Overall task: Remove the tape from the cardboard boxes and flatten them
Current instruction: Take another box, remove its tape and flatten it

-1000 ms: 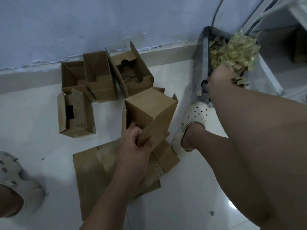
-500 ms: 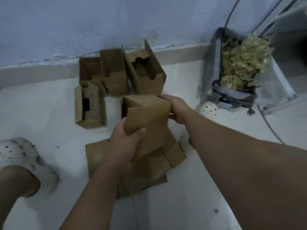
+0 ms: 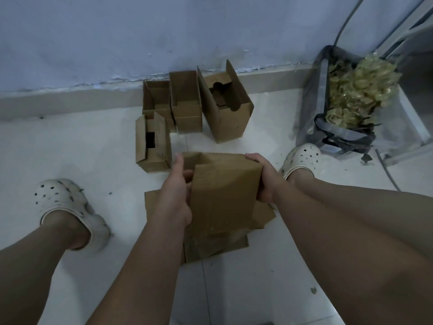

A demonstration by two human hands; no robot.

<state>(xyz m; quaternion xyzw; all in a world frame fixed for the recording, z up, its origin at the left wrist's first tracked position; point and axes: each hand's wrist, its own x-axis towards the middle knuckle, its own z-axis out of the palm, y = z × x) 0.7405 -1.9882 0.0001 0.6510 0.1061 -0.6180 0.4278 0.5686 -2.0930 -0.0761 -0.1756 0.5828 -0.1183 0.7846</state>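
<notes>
Left hand (image 3: pixel 175 195) and right hand (image 3: pixel 264 181) grip the box (image 3: pixel 225 195) by its sides; leftover tape, unclear from here, could make it buckle instead of folding.

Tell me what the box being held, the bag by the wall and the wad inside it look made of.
The box: brown cardboard, matte, with creased fold lines. The bag: probably thin clear plastic, see-through and shiny. The wad: yellowish glossy crumpled strips, likely used packing tape.
</notes>
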